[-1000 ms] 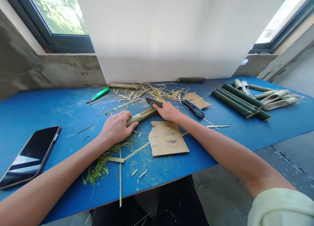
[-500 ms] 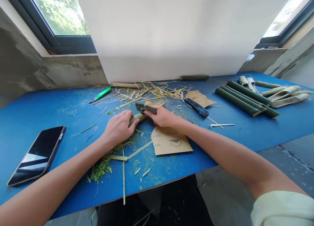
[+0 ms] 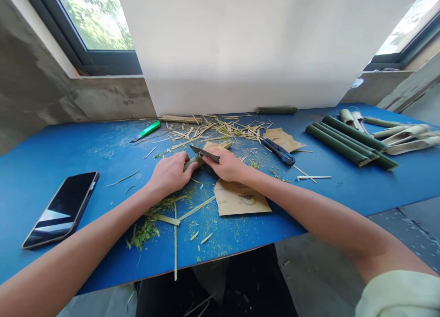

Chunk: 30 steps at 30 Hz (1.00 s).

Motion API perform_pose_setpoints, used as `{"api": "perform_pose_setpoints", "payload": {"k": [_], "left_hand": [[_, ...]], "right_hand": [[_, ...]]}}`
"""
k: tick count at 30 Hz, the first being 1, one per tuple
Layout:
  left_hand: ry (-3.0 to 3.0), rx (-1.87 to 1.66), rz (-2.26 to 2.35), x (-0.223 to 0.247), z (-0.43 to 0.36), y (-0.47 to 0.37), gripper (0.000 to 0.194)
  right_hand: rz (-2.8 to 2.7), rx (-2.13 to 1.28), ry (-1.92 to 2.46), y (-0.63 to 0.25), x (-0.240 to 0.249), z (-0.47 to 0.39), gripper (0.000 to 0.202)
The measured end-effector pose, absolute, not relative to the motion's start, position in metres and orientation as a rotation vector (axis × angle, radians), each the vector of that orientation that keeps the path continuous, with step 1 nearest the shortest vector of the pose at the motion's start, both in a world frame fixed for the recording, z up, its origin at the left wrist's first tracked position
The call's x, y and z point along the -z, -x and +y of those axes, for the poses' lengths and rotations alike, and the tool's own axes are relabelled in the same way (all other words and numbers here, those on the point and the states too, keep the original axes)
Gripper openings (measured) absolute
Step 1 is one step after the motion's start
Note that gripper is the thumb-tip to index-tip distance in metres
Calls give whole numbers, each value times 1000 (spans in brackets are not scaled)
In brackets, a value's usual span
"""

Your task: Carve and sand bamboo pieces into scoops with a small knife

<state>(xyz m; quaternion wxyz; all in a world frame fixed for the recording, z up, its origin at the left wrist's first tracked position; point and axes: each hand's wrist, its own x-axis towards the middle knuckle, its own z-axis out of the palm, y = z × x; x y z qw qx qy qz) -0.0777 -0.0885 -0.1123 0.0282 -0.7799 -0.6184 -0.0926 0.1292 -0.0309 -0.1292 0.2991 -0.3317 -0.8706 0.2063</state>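
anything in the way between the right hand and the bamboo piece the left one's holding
Nothing visible blocks it: the right hand is at the bamboo piece, hiding part of it. Only the dark blade in its own grip shows over the bamboo. The left hand is beside it, on the nearer end.

Blade [image 3: 205, 154] nearer L hand [image 3: 170, 173]

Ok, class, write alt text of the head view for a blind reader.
Left hand grips a bamboo piece; right hand holds a dark knife over it. Shavings litter the blue table, a phone lying at left.
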Motion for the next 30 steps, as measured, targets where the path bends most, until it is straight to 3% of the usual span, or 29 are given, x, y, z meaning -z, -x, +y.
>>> {"api": "perform_pose_setpoints", "payload": {"k": [5,10,14,19,24,30], "left_hand": [[2446,223,-1602,111,-90,78,33],[2455,279,-1834,110,-91,77,34],[2455,167,-1542,108,-93,75,31],[2581,243,-1883,106,-86,81,34],[2533,239,-1540,107,-88,81,29],[2581,312,-1876,106,-86,81,36]], "right_hand": [[-2200,-649,1041,-131,132,-35,33],[-2227,-635,963,-130,136,-33,27],[-2170,-684,973,-134,136,-36,30],[-2256,-558,899,-131,136,-33,27],[-2258,-486,934,-125,137,-30,27],[-2322,-478,906,-128,133,-31,27]]}}
